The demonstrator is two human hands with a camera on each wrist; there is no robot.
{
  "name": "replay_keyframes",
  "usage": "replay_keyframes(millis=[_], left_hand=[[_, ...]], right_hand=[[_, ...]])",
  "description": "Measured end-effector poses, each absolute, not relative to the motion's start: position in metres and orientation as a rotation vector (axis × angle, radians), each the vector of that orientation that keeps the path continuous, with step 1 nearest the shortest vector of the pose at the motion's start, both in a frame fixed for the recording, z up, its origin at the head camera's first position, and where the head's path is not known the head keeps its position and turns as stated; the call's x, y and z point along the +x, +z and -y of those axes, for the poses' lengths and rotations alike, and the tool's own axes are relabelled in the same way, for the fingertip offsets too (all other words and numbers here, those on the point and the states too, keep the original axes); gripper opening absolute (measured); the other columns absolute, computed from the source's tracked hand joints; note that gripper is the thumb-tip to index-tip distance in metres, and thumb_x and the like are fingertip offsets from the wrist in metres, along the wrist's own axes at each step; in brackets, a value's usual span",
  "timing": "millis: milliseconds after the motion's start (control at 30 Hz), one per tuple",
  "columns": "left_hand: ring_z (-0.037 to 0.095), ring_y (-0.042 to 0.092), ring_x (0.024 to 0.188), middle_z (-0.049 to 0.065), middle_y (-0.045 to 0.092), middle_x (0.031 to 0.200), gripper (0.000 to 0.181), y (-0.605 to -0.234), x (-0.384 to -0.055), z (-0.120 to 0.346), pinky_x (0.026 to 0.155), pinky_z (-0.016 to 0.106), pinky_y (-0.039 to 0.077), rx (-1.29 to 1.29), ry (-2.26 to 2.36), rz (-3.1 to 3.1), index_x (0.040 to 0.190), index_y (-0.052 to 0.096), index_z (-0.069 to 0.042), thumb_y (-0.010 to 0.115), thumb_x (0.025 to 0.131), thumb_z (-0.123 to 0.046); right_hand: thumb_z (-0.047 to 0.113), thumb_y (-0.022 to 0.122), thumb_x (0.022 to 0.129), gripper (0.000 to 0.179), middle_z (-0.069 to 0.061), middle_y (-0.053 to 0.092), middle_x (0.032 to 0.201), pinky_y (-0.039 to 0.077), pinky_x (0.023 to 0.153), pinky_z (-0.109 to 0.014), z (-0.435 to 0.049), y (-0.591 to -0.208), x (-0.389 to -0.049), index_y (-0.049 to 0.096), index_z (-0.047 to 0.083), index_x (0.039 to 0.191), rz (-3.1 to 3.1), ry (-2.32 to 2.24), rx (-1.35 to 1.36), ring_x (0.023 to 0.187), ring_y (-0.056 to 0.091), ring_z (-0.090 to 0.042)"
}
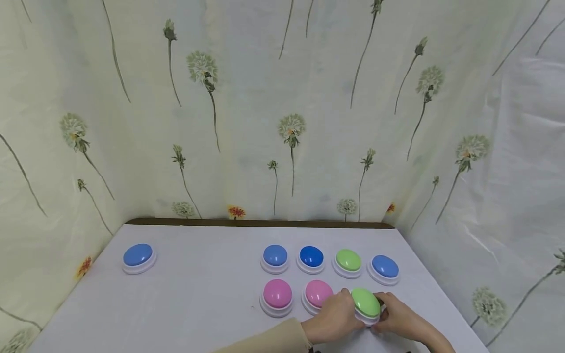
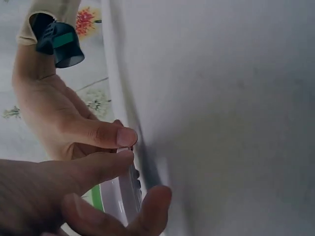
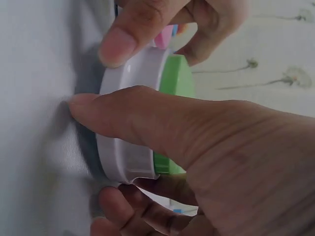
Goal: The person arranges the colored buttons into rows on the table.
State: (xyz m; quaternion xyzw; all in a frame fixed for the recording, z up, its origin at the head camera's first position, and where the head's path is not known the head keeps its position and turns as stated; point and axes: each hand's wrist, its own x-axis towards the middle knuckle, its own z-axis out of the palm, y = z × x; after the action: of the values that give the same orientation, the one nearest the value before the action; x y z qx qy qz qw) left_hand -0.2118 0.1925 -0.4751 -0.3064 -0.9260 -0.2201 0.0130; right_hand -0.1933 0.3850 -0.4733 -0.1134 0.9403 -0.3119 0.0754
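A green push button (image 1: pixel 365 301) with a domed top and white round base is between my two hands, close over the white table (image 1: pixel 198 304). My left hand (image 1: pixel 334 317) holds it from the left, thumb at the base's near edge. From the right, my right hand (image 1: pixel 402 317) grips it with thumb and curled fingers. In the right wrist view, the white base (image 3: pixel 135 73) stands side-on, with the right thumb across it and the left thumb at its rim. A pink button (image 1: pixel 318 292) lies just left, partly hidden behind my left hand.
Another pink button (image 1: pixel 277 295) stands further left. Behind runs a row: a light blue button (image 1: pixel 275 256), a dark blue one (image 1: pixel 311 257), a green one (image 1: pixel 348 260) and a blue one (image 1: pixel 385 266). One blue button (image 1: pixel 137 255) sits far left. A flowered curtain (image 1: pixel 247 122) surrounds the table.
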Motion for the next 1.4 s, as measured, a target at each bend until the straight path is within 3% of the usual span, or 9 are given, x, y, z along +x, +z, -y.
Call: replay_keyframes(millis=[333,700,967,1067,1200,1300,1400], left_hand=[[0.010,0.055,0.065,0.000,0.054,0.081,0.056,-0.484,-0.214,-0.205,0.058,0.018,0.046,-0.720,-0.721,2.985,0.101,0.055,-0.006,0.076,0.065,-0.043],[0.009,0.057,0.073,0.003,0.059,0.084,0.065,-0.486,-0.216,-0.198,0.064,0.019,0.048,-0.702,-0.802,2.974,0.111,0.049,-0.003,0.077,0.066,-0.040],[0.015,0.062,0.092,0.010,0.064,0.106,0.089,-0.482,-0.214,-0.189,0.078,0.021,0.048,-0.820,-0.781,2.942,0.132,0.035,0.004,0.078,0.067,-0.038],[0.009,0.064,0.068,0.007,0.066,0.090,0.089,-0.476,-0.213,-0.180,0.059,0.018,0.050,-0.919,-0.905,2.942,0.135,0.032,0.002,0.077,0.068,-0.036],[0.007,0.048,0.032,-0.001,0.057,0.065,0.080,-0.460,-0.211,-0.162,0.031,0.020,0.039,-1.005,-1.179,2.983,0.133,0.035,-0.005,0.076,0.070,-0.034],[0.008,0.048,0.030,-0.003,0.054,0.058,0.066,-0.446,-0.208,-0.145,0.031,0.022,0.041,-1.076,-1.267,3.047,0.126,0.044,-0.011,0.075,0.072,-0.034],[0.009,0.051,0.033,-0.004,0.056,0.054,0.049,-0.434,-0.205,-0.125,0.034,0.022,0.043,-1.219,-1.248,3.105,0.116,0.053,-0.017,0.072,0.075,-0.034]], right_hand=[[0.023,0.083,0.056,0.078,-0.009,0.049,0.094,0.042,0.061,-0.021,-0.386,-0.481,-0.215,0.047,-0.008,0.118,-2.841,-0.871,-0.289,0.077,0.046,-0.016],[0.026,0.083,0.059,0.081,-0.012,0.045,0.098,0.042,0.060,-0.020,-0.382,-0.483,-0.217,0.045,-0.006,0.123,-2.847,-0.928,-0.288,0.078,0.046,-0.017],[0.037,0.083,0.056,0.084,-0.015,0.059,0.110,0.046,0.080,-0.045,-0.373,-0.469,-0.218,0.050,-0.005,0.121,-2.987,-0.764,-0.444,0.097,0.055,-0.029],[0.038,0.084,0.055,0.089,-0.018,0.056,0.116,0.044,0.083,-0.051,-0.367,-0.463,-0.216,0.047,-0.003,0.125,-2.992,-0.783,-0.383,0.103,0.053,-0.034],[0.041,0.083,0.055,0.091,-0.019,0.052,0.120,0.039,0.085,-0.058,-0.356,-0.453,-0.212,0.045,0.001,0.128,-3.076,-0.741,-0.338,0.111,0.046,-0.039],[0.047,0.080,0.058,0.088,-0.016,0.050,0.125,0.036,0.086,-0.062,-0.343,-0.442,-0.208,0.046,0.007,0.128,-3.129,-0.721,-0.330,0.116,0.040,-0.041],[0.050,0.077,0.060,0.082,-0.009,0.050,0.128,0.040,0.086,-0.058,-0.326,-0.429,-0.204,0.048,0.016,0.128,-3.101,-0.813,-0.345,0.119,0.040,-0.035]])
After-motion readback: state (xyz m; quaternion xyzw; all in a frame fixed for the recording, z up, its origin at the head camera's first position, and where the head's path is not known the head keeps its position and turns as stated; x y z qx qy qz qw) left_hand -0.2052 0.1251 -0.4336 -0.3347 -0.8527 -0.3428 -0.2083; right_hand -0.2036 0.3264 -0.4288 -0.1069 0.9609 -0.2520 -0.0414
